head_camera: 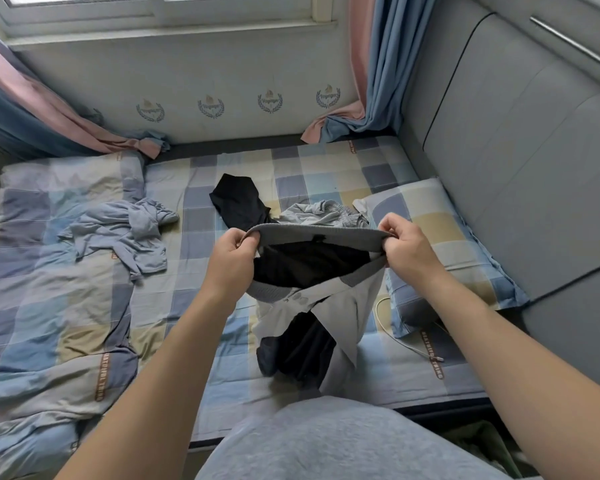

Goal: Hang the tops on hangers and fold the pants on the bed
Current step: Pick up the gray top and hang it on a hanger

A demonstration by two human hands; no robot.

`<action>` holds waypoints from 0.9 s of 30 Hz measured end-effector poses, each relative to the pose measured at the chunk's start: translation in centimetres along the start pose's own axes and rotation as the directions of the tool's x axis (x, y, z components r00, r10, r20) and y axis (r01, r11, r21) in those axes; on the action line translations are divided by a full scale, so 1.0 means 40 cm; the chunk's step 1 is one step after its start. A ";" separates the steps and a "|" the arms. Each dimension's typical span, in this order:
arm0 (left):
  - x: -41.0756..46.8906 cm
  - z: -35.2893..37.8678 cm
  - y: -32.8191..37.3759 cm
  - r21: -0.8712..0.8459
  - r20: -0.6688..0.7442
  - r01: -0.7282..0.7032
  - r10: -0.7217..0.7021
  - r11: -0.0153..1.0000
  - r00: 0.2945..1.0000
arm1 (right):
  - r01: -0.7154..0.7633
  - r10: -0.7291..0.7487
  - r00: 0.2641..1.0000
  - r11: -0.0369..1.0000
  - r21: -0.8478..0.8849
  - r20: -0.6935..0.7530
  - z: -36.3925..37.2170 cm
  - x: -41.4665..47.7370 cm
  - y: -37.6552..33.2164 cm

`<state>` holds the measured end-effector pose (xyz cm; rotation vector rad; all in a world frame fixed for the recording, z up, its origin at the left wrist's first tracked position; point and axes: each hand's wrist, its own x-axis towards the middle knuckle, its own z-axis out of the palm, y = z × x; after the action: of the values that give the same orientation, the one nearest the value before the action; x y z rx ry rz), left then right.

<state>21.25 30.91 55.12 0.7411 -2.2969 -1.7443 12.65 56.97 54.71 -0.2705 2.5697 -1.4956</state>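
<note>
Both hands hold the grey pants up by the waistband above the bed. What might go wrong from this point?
1. The grey pants hang bunched below the left hand and right hand, with dark lining showing; folded like this, they would likely come out lumpy.
2. The black garment lies just behind them; laying the pants down there may catch it in the fold.
3. The white cable beside the pillow could end up under the fabric.

Checked pillow [440, 237] against the grey padded headboard [516, 150] on the right, thin white cable [406, 337] just beside it, rumpled checked quilt [49, 271] on the left, pink-and-blue curtains [371, 81] in both far corners, crest-printed wall panel [222, 81] under the window [153, 8]
</note>
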 end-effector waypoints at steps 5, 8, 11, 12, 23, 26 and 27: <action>-0.008 -0.042 0.052 0.146 0.304 -0.165 0.114 0.975 0.946 | 0.038 -0.051 0.997 0.977 0.208 0.055 -0.022 0.015 -0.115; 0.030 -0.057 0.103 0.466 0.268 -0.314 0.206 0.828 0.941 | 0.108 -0.138 0.981 0.971 0.214 0.135 -0.052 0.054 -0.186; 0.074 -0.075 0.187 0.630 0.099 -0.330 0.349 0.703 0.932 | 0.237 -0.234 0.932 0.971 0.024 0.277 -0.087 0.105 -0.259; 0.087 -0.083 0.215 0.649 0.062 -0.327 0.381 0.687 0.923 | 0.277 -0.249 0.916 0.960 -0.047 0.315 -0.098 0.122 -0.285; 0.154 -0.197 0.412 0.704 -0.013 -0.323 0.467 0.632 0.884 | 0.524 -0.454 0.851 0.687 -0.503 0.266 -0.206 0.155 -0.480; 0.165 -0.211 0.408 0.746 0.092 -0.321 0.386 0.584 0.918 | 0.437 -0.452 0.884 0.708 -0.554 0.121 -0.203 0.153 -0.469; 0.169 -0.216 0.404 0.763 0.123 -0.317 0.354 0.564 0.927 | 0.397 -0.448 0.892 0.719 -0.571 0.055 -0.205 0.155 -0.463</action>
<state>14.38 23.45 71.81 0.3592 -2.8887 -0.4961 6.23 53.46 74.59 -0.9474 3.1236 -0.7715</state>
